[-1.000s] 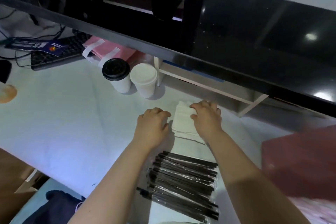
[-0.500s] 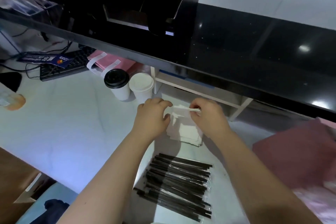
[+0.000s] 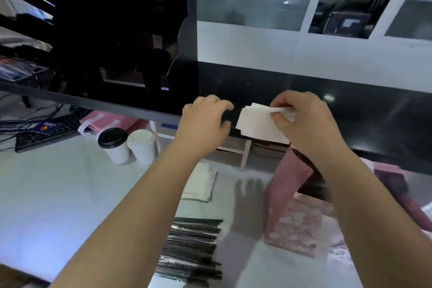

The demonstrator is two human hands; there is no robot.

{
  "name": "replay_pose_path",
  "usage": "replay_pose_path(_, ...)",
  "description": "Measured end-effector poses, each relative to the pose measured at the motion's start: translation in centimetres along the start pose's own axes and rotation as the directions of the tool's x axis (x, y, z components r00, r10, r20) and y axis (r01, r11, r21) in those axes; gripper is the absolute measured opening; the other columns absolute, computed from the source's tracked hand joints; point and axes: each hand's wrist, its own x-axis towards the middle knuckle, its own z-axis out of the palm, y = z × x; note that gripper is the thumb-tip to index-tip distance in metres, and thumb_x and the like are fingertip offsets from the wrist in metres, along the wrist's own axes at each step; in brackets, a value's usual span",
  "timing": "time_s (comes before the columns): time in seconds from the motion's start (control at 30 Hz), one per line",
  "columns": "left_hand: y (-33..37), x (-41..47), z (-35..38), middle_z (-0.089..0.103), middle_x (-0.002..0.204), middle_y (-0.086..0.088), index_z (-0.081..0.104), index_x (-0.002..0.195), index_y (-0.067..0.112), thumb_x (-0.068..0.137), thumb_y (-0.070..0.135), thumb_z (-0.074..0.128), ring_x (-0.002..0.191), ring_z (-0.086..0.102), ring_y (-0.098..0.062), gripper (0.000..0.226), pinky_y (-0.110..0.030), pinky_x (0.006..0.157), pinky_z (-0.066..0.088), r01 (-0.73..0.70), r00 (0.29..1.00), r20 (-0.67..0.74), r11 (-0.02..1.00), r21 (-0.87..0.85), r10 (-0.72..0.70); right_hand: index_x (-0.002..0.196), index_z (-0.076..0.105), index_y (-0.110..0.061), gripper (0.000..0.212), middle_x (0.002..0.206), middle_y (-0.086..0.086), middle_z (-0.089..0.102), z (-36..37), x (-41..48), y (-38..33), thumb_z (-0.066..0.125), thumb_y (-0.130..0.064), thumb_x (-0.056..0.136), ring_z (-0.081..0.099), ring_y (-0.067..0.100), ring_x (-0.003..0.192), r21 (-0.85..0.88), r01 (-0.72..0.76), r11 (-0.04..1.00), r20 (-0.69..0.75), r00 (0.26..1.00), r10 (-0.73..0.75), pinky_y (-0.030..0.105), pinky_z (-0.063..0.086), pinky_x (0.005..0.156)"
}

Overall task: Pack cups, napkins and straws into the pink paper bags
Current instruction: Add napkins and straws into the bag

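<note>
Both hands have come up off the napkin stack. The right hand pinches one lifted napkin by its edge, above the open pink bag. The left hand hovers to the left of the napkin, fingers loosely curled on nothing. That paper looks light and limp to me, so a gentle edge pinch suits it. Left of the bag I count two cups, a black-lidded cup and a white-lidded cup, plus one stack and one sheaf of straws, too many to count.

The white counter carries two cups, napkins, straws, a pink bag.
</note>
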Motion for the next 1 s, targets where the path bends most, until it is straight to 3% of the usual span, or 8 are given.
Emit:
replay_pose_path(0.23,8.7,1.0,2.6,0.055,0.129,0.004,0.054,0.130,0.030,0.091,0.030,0.057,0.119,0.047,-0.022,0.039,-0.043,0.097,0.038,-0.132,0.987,0.083,0.988,-0.074,0.138,0.091,0.064,-0.029,0.014,0.095,-0.005,0.058,-7.0,-3.9,4.6,0.061,-0.015,0.088,0.051,0.014,0.086,-0.085,-0.151,0.985,-0.044,0.988,0.148,0.013,0.033,0.062)
replay_pose_path(0.37,12.1,0.5,4.1,0.061,0.120,0.008,0.061,0.122,0.031,0.090,0.032,0.062,0.109,0.056,-0.017,0.032,-0.039,0.089,0.049,-0.164,0.969,0.153,0.969,-0.183,0.193,0.091,0.067,-0.026,0.016,0.087,-0.015,0.055,-9.5,-6.8,6.8,0.063,-0.012,0.087,0.051,0.015,0.088,-0.071,-0.231,0.970,-0.090,0.970,0.224,0.025,0.041,0.065)
replay_pose_path(0.47,13.7,-0.3,5.9,0.065,0.110,0.014,0.067,0.111,0.035,0.087,0.030,0.068,0.092,0.060,-0.007,0.024,-0.029,0.078,0.052,-0.096,0.940,0.279,0.937,-0.337,0.197,0.092,0.066,-0.028,0.016,0.095,-0.007,0.059,-10.4,-8.8,8.5,0.065,-0.013,0.086,0.052,0.016,0.090,-0.021,-0.289,0.957,-0.096,0.953,0.286,0.028,0.043,0.069)
replay_pose_path(0.57,14.7,-1.1,8.1,0.068,0.104,0.013,0.069,0.109,0.034,0.085,0.029,0.070,0.087,0.062,-0.004,0.025,-0.028,0.079,0.054,-0.111,0.891,0.381,0.930,-0.349,0.249,0.090,0.065,-0.032,0.018,0.100,-0.003,0.060,-10.8,-10.4,10.1,0.066,-0.014,0.086,0.052,0.016,0.090,-0.015,-0.324,0.946,-0.083,0.943,0.321,0.028,0.043,0.070)
replay_pose_path(0.73,15.3,-1.0,10.2,0.063,0.114,0.012,0.061,0.122,0.034,0.077,0.039,0.076,0.104,0.057,-0.012,0.048,-0.031,0.089,0.049,-0.246,0.900,0.289,0.927,-0.285,0.328,0.088,0.059,-0.039,0.024,0.100,-0.006,0.060,-10.7,-12.1,12.2,0.069,-0.018,0.085,0.053,0.014,0.088,-0.051,-0.364,0.930,-0.063,0.931,0.361,0.019,0.040,0.063)
replay_pose_path(0.83,15.6,-0.4,10.9,0.049,0.139,0.012,0.045,0.136,0.037,0.069,0.043,0.080,0.129,0.043,-0.015,0.075,-0.045,0.106,0.041,-0.260,0.876,0.319,0.912,-0.317,0.361,0.084,0.058,-0.040,0.025,0.093,-0.014,0.057,-10.0,-12.5,13.0,0.069,-0.018,0.085,0.050,0.007,0.081,-0.057,-0.343,0.938,-0.035,0.939,0.341,0.017,0.041,0.064)
replay_pose_path(0.9,15.6,0.1,11.5,0.026,0.157,0.008,0.026,0.147,0.039,0.068,0.048,0.080,0.147,0.012,-0.020,0.096,-0.053,0.115,0.020,-0.243,0.841,0.419,0.931,-0.273,0.342,0.083,0.057,-0.041,0.027,0.089,-0.019,0.055,-9.3,-12.6,13.4,0.070,-0.017,0.085,0.049,0.004,0.079,-0.033,-0.335,0.941,-0.008,0.942,0.335,0.016,0.041,0.064)
replay_pose_path(1.0,15.5,0.6,12.4,-0.001,0.162,0.010,0.001,0.151,0.041,0.066,0.055,0.080,0.146,-0.019,-0.015,0.117,-0.047,0.113,-0.005,-0.252,0.800,0.505,0.945,-0.208,0.324,0.085,0.061,-0.038,0.023,0.089,-0.018,0.054,-7.9,-12.4,14.1,0.070,-0.016,0.084,0.048,0.003,0.076,-0.048,-0.333,0.942,0.047,0.941,0.335,0.012,0.038,0.061)
